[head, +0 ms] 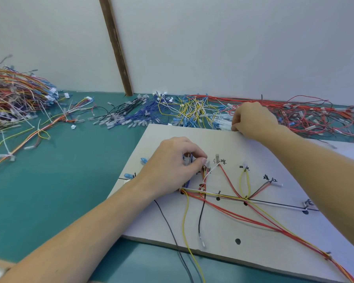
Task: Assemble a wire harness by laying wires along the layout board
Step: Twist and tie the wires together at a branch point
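A white layout board (223, 225) lies on the green table, marked with black lines, dots and handwritten labels. Red, yellow, white and black wires (229, 198) run along its lines and fan out to pegs. My left hand (172, 164) rests on the board's upper left and pinches a small white connector with blue wires at a peg. My right hand (251, 121) reaches past the board's far edge into the white cable ties (223, 120), fingers curled around their tips. Whether it grips any is hidden.
Loose wire piles line the far wall: black (121, 113), blue (151, 111), yellow and white (192, 108), red (315, 115). A big mixed bundle (14, 94) sits at far left. A brown wooden strip (117, 45) leans on the wall. Wire tails hang over the board's near edge.
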`<state>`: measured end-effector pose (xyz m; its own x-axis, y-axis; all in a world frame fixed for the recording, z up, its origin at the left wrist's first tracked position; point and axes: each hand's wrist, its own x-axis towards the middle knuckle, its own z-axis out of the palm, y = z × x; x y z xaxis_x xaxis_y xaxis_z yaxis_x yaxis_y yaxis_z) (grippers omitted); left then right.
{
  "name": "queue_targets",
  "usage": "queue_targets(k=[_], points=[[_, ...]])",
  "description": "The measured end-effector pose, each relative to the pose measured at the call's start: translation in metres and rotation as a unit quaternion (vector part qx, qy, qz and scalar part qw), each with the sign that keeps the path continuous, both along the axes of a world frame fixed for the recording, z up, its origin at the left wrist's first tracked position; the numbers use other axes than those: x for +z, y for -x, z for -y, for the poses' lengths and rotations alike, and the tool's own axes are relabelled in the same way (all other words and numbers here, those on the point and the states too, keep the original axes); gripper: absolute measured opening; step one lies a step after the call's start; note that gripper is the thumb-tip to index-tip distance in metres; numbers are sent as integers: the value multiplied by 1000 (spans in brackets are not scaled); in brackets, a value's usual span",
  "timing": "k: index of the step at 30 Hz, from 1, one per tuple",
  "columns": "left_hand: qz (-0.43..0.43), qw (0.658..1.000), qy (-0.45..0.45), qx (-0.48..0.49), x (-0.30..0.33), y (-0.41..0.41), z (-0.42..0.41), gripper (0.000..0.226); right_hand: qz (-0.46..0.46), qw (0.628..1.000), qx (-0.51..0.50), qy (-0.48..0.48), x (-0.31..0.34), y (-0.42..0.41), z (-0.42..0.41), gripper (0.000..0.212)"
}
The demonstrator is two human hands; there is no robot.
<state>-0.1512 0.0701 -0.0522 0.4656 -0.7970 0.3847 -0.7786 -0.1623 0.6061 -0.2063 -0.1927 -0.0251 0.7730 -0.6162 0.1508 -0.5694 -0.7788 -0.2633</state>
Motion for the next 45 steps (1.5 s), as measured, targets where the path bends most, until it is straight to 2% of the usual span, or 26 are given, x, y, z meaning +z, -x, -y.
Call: queue_targets(k=[5, 10, 13, 15, 18, 21, 24, 26, 30, 32, 36, 39, 42, 45], points=[[-12, 1000, 5, -2, -1, 0, 0, 11, 72, 997, 4, -23, -1, 8, 2, 5], [-59, 998, 22, -8, 0, 1, -2, 12, 109, 994, -19, 21, -1, 19, 2, 16], [-86, 996, 34, -8, 1, 1, -1, 10, 132, 990, -40, 0, 7, 31, 4, 17], [-96, 994, 52, -6, 3, 2, -1, 8, 174, 981, -47, -79, 16, 40, 2, 13], [-100, 991, 84, -14, 5, 2, -2, 8, 211, 940, -39, -267, 31, 58, -16, 4], [-104, 988, 113, -33, 5, 4, -2, 7, 206, 912, -11, -354, 40, 81, -43, 8], [-107, 984, 136, -48, 6, 7, -3, 9, 235, 859, 28, -454, 38, 101, -75, 8], [-82, 984, 146, -59, 7, 10, -5, 11, 231, 838, 51, -492, 32, 111, -93, 9], [36, 985, 160, -53, 15, 18, -7, 8, 220, 830, 62, -509, 18, 122, -112, 9], [59, 986, 151, -39, 22, 20, -7, 8, 231, 821, 68, -518, 15, 127, -114, 7], [-15, 995, 76, -59, 36, 27, -1, 6, 241, 804, 100, -535, 17, 134, -110, 8], [-88, 992, 38, -78, 39, 37, 9, 12, 217, 809, 134, -530, 19, 138, -106, 7], [-108, 990, 50, -70, 42, 41, 19, 11, 196, 826, 154, -506, 20, 141, -102, 6], [-203, 969, 92, -103, 45, 42, 28, 4, 184, 839, 160, -486, 20, 141, -98, 5]])
